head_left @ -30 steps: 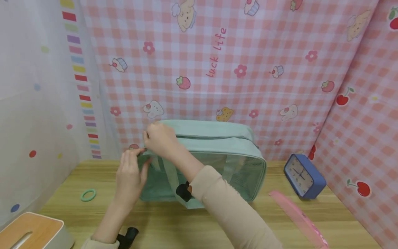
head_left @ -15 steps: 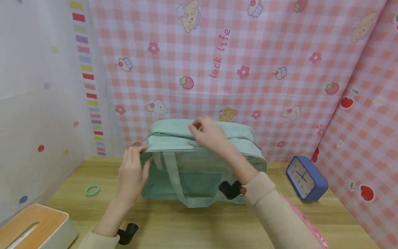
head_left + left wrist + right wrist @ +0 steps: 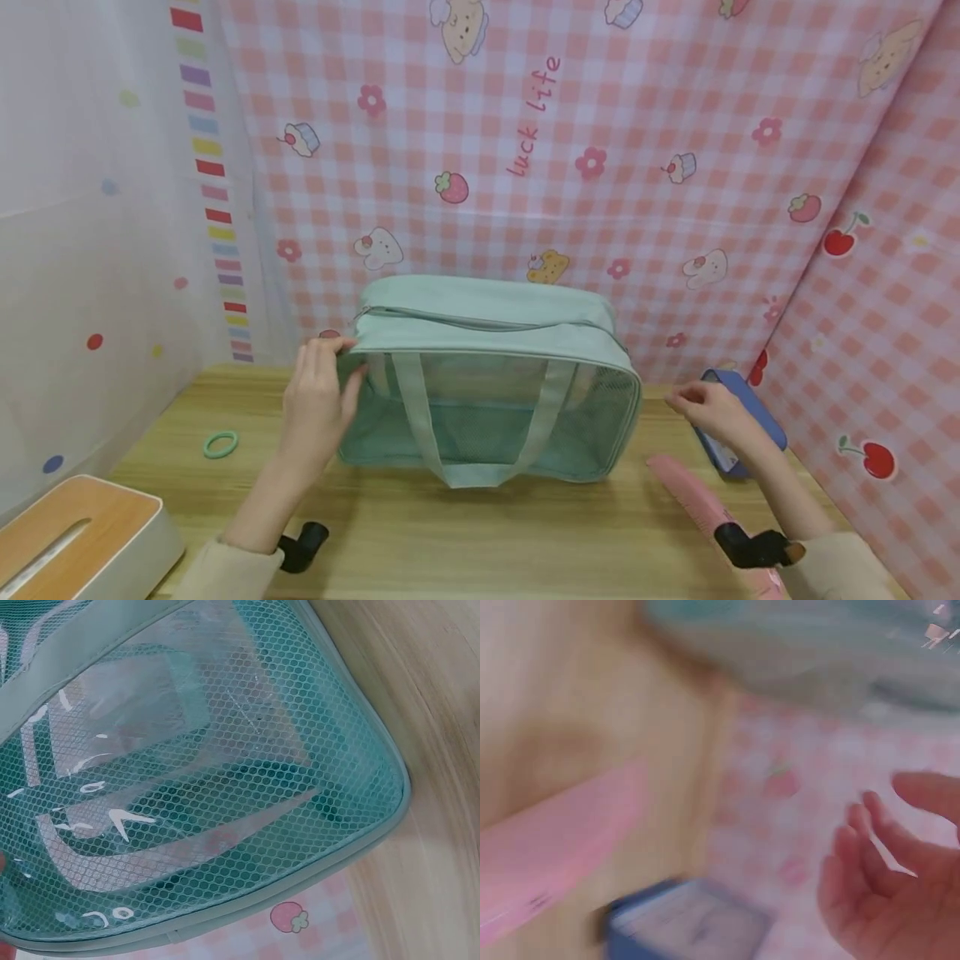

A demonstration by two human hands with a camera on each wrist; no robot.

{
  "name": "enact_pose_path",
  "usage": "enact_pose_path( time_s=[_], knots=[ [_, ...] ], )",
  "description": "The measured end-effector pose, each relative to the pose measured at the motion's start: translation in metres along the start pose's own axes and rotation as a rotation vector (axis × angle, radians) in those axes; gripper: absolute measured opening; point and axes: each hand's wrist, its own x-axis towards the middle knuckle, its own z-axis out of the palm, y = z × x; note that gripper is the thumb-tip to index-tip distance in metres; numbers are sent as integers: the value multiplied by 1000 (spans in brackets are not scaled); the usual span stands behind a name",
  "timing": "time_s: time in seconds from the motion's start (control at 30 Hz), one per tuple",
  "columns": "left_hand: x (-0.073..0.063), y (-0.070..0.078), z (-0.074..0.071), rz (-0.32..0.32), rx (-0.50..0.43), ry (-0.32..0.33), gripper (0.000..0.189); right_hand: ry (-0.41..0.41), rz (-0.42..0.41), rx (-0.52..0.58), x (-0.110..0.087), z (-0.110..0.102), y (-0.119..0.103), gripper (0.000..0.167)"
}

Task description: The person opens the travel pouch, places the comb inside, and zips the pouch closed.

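A mint-green bag (image 3: 487,337) with see-through mesh sides stands upright on the wooden table, its strap handle (image 3: 474,475) hanging down the front. A zip (image 3: 487,323) runs along its top. At the bag's upper left corner my left hand (image 3: 315,404) grips the edge, thumb on the near side. The left wrist view shows the mesh end (image 3: 262,772) up close, with the fingertips mostly out of frame. My right hand (image 3: 716,412) is in the air right of the bag, overlapping the blue alarm clock (image 3: 757,412), fingers loosely bent and holding nothing.
A pink comb (image 3: 690,492) lies right of the bag, partly behind the right wrist's black mount. On the left are a green ring (image 3: 221,445) and a wood-topped tissue box (image 3: 112,508). A pink checked cloth wall (image 3: 487,225) stands close behind the bag.
My right hand has travelled right from the bag's top left end, along the top, and away past the bag's right side. The left hand has stayed at the corner.
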Motion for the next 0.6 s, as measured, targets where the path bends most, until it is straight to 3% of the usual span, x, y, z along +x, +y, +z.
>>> enact_pose_path(
  time_s=[0.13, 0.27, 0.37, 0.5, 0.6],
  knots=[
    [3, 0, 0, -7, 0, -39, 36, -206, 71, 26, -22, 8, 48, 43],
    [9, 0, -3, -20, -22, -142, 36, -342, 229, 49, -46, 17, 81, 47],
    [21, -1, -12, -57, -84, -324, 36, -397, 354, 16, -63, 26, 106, 35],
    [51, -1, -25, -106, -216, -608, 34, -485, 449, -31, -73, 40, 149, 47],
    [79, -3, -24, -110, -296, -739, 28, -507, 491, -20, -79, 41, 148, 46]
  ],
)
